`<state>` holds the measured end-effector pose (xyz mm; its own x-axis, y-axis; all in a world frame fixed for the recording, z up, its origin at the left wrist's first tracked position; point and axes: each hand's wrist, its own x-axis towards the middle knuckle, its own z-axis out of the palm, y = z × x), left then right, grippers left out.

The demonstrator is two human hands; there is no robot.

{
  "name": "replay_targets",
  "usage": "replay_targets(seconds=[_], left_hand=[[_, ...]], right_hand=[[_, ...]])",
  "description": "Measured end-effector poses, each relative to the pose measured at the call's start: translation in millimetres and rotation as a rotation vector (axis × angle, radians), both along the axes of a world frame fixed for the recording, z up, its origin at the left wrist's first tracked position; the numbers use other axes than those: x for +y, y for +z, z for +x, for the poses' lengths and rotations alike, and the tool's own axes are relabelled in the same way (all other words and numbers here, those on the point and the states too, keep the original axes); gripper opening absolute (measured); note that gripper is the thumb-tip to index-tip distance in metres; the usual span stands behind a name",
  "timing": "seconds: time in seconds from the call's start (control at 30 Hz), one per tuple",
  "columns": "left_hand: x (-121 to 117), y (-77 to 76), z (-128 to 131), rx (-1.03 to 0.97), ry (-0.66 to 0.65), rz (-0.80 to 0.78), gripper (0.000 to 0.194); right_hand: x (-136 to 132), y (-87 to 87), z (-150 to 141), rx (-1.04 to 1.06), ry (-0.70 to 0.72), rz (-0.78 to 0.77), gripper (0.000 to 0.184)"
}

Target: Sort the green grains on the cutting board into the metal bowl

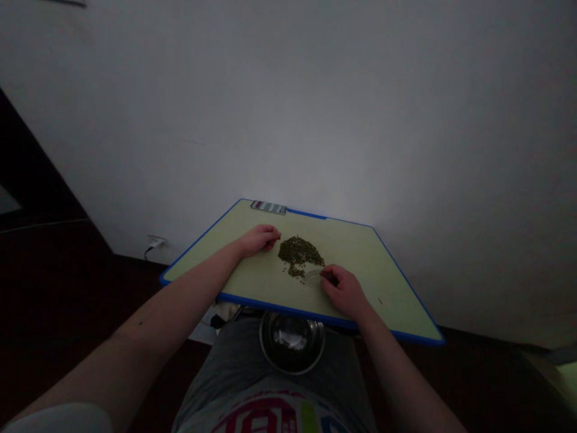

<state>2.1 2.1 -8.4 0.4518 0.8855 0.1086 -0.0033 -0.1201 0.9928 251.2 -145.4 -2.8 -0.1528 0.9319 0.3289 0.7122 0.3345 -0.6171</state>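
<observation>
Counts: 1 desk (356, 246), pale top, blue edging. 1 main pile of small green beans (298, 249) around mid-desk, between the two hands, plus a smaller loose cluster at its near side; single beans too many and too small to count. 1 metal bowl (292, 362) below the near edge, at the person's lap. 1 flat striped rectangle (268, 207) at the far edge. 1 dark sliver (380, 300) on the right part of the top. 1 plug (155, 243) in the wall, low left.

Hard to see: dim and soft throughout. Bowl's far side is hidden under the desk edge, contents unclear. Faint curved streaks by the right fingertips: can't tell if thing or blur. Shirt print cut off at bottom.

Pose: left hand (258, 240) just left of the pile, fingers curled together, tips toward the beans; can't tell if it grips anything. Right hand (344, 290) low over the near-right side, fingers bent inward, tips near the loose cluster; grip can't be told either. Both forearms reach in from the bottom corners.
</observation>
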Motion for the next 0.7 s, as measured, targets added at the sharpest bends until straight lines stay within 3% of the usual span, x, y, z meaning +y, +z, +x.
replay_targets(seconds=[0.7], left_hand=[[-0.4, 0.7, -0.2, 0.004, -0.004, -0.010, 0.018]], right_hand=[[-9.1, 3.3, 0.2, 0.003, 0.195, -0.107, 0.012]])
